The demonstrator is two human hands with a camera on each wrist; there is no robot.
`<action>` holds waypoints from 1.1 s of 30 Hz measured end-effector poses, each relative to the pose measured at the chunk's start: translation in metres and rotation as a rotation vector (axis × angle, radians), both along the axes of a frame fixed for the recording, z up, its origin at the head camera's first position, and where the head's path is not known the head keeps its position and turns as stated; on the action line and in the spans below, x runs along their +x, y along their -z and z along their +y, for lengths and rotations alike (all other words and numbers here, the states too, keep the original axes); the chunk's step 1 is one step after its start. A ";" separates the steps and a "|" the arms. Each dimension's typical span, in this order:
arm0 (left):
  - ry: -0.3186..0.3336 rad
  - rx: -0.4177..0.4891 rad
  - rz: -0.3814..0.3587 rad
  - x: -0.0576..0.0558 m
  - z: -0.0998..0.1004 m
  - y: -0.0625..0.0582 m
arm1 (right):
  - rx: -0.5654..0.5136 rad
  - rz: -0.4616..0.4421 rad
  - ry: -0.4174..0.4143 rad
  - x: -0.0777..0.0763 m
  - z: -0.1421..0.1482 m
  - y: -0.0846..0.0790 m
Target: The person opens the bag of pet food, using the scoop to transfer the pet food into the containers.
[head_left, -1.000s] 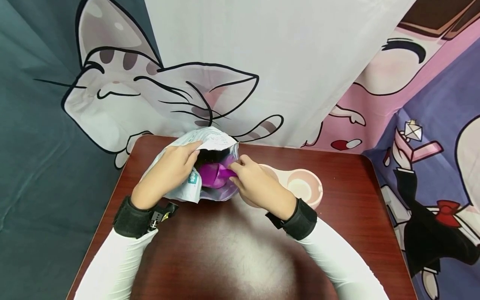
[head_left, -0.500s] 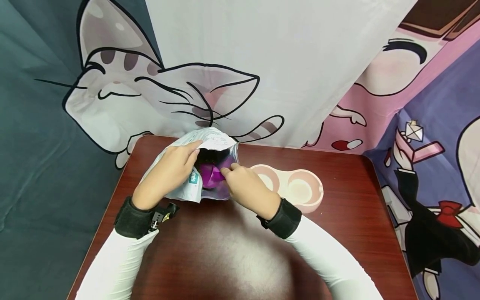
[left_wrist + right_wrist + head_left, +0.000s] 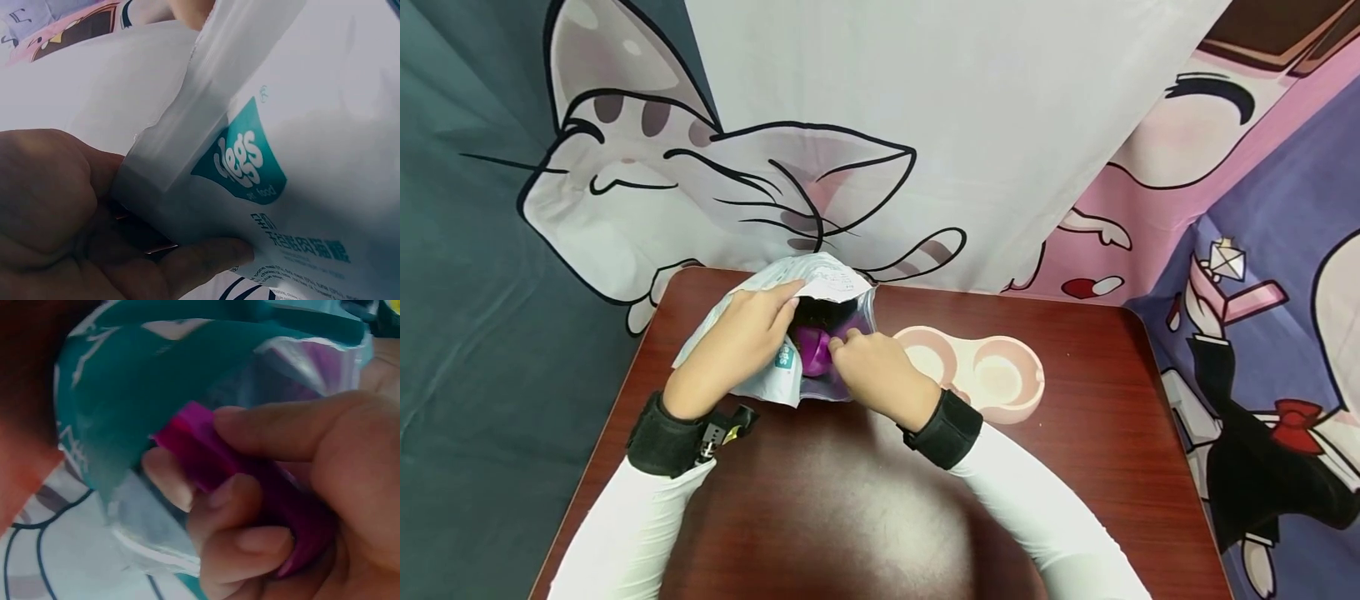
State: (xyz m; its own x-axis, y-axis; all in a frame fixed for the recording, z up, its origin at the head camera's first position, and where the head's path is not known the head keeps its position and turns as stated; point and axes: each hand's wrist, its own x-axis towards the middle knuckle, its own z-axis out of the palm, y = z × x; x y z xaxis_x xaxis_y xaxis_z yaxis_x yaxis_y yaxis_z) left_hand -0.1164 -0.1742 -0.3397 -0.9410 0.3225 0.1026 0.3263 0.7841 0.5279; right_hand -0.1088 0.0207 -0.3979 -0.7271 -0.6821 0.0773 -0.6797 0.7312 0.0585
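Note:
A white and teal pet food bag (image 3: 842, 279) stands with its mouth spread at the far left of the table. My left hand (image 3: 758, 329) grips the bag's edge; in the left wrist view the thumb and fingers pinch the bag wall (image 3: 312, 144). The right hand (image 3: 883, 371) is at the mouth, holding a purple scoop (image 3: 812, 350) by its handle. The scoop's head lies inside the opening, over dark contents. From the right wrist view, the curled fingers and thumb wrap the purple handle (image 3: 275, 494), and the scoop's front end is hidden in the bag.
To the right of the bag sits a pale pink double bowl (image 3: 967, 354) with two round hollows. A reddish-brown table (image 3: 1120, 433) carries everything. A printed cloth (image 3: 1015, 125) with cartoon cats hangs along its back edge.
The right hand has moved left and the scoop has gone deeper into the bag, uncovering more of the double bowl. The left hand keeps its hold on the bag's edge.

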 end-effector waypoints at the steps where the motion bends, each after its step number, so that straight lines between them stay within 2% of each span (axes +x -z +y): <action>1: 0.001 0.000 0.002 0.000 0.000 0.000 | -0.004 0.001 0.005 -0.001 -0.001 0.002; 6: 0.009 0.003 0.024 0.001 0.002 0.002 | 0.011 0.028 0.055 -0.001 -0.010 0.014; 13: 0.004 0.006 0.017 0.001 0.003 0.004 | 0.008 0.174 0.066 0.003 -0.017 0.025; 17: 0.008 0.000 0.026 0.000 0.005 0.006 | -0.020 0.212 0.071 0.003 -0.017 0.033; 21: 0.012 -0.007 0.027 0.000 0.006 0.006 | -0.058 0.226 0.086 0.003 -0.017 0.041; 28: 0.015 -0.027 -0.013 0.000 0.006 0.002 | -0.116 0.242 0.107 0.005 -0.019 0.054; 33: 0.030 -0.035 -0.020 -0.001 0.004 0.001 | -0.131 0.225 0.123 0.006 -0.018 0.057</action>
State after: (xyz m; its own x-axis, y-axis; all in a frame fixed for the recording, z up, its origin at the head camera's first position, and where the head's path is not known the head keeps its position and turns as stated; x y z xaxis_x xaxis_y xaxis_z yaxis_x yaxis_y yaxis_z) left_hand -0.1173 -0.1699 -0.3411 -0.9324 0.3541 0.0720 0.3399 0.7919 0.5073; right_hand -0.1031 0.0030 -0.4545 -0.7584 -0.5634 0.3278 -0.5660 0.8186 0.0976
